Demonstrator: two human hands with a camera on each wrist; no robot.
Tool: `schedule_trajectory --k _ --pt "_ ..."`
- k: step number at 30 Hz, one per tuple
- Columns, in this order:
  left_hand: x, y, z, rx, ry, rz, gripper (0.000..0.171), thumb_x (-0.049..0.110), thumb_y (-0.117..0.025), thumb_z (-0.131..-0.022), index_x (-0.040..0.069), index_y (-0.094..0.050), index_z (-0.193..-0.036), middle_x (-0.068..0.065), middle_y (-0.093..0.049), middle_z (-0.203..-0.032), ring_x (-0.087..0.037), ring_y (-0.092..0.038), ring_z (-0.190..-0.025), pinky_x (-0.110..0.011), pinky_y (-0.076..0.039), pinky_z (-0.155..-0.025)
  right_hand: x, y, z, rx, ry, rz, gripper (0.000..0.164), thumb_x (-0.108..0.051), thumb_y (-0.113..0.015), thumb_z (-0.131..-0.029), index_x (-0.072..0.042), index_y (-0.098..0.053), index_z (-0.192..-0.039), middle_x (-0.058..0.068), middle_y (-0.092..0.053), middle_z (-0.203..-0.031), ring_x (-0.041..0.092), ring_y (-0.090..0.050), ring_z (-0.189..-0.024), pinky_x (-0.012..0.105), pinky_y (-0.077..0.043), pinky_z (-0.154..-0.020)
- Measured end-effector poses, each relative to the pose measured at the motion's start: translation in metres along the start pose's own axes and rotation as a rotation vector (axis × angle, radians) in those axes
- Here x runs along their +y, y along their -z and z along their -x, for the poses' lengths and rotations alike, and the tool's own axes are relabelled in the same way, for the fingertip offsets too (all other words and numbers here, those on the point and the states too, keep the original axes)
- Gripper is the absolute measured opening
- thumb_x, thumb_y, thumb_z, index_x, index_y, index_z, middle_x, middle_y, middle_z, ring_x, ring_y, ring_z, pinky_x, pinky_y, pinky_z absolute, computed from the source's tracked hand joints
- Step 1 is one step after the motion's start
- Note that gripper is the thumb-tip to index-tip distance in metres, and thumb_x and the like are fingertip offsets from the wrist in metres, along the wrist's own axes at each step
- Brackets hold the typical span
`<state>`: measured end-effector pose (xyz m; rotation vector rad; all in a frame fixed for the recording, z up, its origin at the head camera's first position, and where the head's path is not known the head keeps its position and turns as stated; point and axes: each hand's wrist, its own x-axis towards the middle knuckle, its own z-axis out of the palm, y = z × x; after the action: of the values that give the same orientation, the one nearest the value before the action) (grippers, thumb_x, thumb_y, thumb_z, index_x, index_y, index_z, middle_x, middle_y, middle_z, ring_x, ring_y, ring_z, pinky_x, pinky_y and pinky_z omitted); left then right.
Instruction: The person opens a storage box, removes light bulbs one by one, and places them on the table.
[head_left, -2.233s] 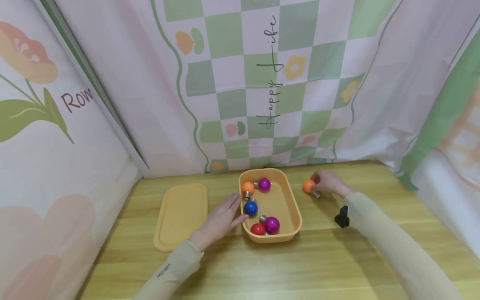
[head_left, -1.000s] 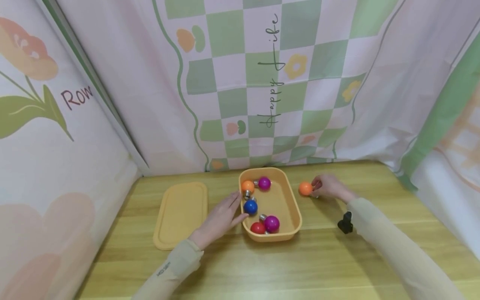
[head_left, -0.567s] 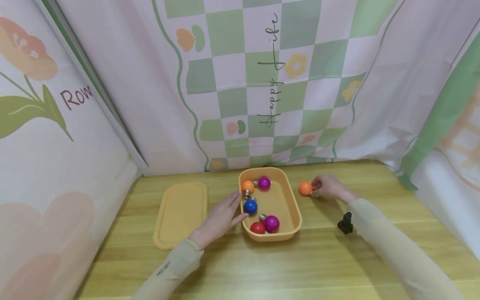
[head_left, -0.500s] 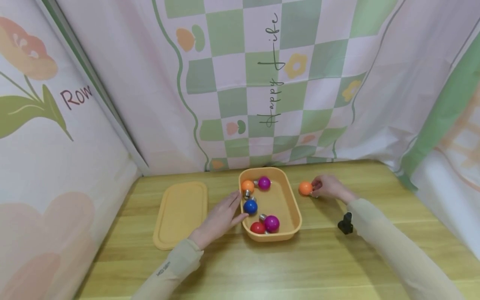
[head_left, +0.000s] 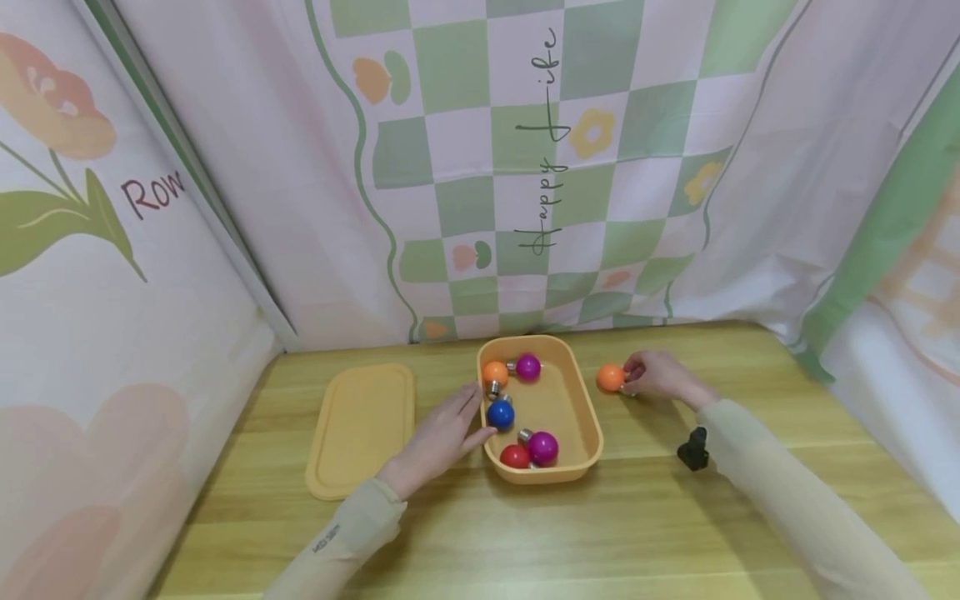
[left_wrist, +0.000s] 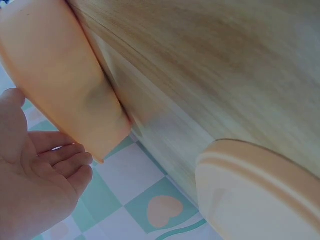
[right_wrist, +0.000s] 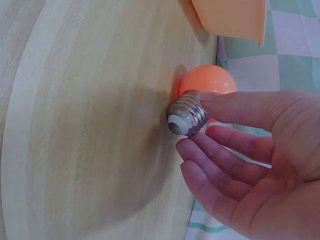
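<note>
Shifted slightly nearer the yellow box [head_left: 561, 408], an orange bulb [head_left: 611, 377] is being pinched by its metal base [right_wrist: 189, 113] in the right hand [head_left: 662, 375], just right of the box, whose left side is being touched by the loosely extended left hand [head_left: 441, 432].

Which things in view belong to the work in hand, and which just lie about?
In the work:
orange bulb, pinched by the right hand
box, left hand at its side
five bulbs inside

Seemingly just there:
lid, on the table
curtain
</note>
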<state>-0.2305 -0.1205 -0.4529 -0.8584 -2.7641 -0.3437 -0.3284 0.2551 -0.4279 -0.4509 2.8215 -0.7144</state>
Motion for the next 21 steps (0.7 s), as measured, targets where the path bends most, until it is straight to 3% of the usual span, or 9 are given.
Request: schedule_trajectory --k 7,12,21 --pt "0.001 0.001 0.001 0.007 -0.002 0.015 0.069 0.043 -0.055 -0.1 -0.008 -0.043 -0.145 -0.024 -0.044 -0.152 -0.037 -0.048 -0.139 -0.044 -0.042 -0.116 0.0 0.004 0.002 0.019 0.004 0.019 0.047 -0.017 -0.076 -0.082 0.014 -0.061 -0.112 0.026 -0.069 -0.101 0.035 -0.066 -0.092 0.051 -0.057 -0.086" --pt "0.0 0.0 0.0 0.019 -0.012 0.022 0.069 0.041 -0.057 -0.099 -0.009 -0.043 -0.144 -0.026 -0.044 -0.151 -0.039 -0.048 -0.138 -0.046 -0.044 -0.115 -0.003 0.011 0.002 0.051 0.067 0.047 0.046 -0.016 -0.075 -0.082 0.016 -0.061 -0.112 0.029 -0.069 -0.101 0.039 -0.067 -0.093 0.054 -0.058 -0.088" --pt "-0.002 -0.002 0.0 0.034 -0.014 0.035 0.068 0.04 -0.058 -0.099 -0.008 -0.043 -0.144 -0.026 -0.044 -0.151 -0.038 -0.048 -0.138 -0.047 -0.043 -0.115 -0.03 0.027 -0.002 0.076 0.131 0.068 0.046 -0.015 -0.074 -0.085 0.015 -0.061 -0.117 0.03 -0.069 -0.106 0.04 -0.068 -0.097 0.053 -0.057 -0.09"
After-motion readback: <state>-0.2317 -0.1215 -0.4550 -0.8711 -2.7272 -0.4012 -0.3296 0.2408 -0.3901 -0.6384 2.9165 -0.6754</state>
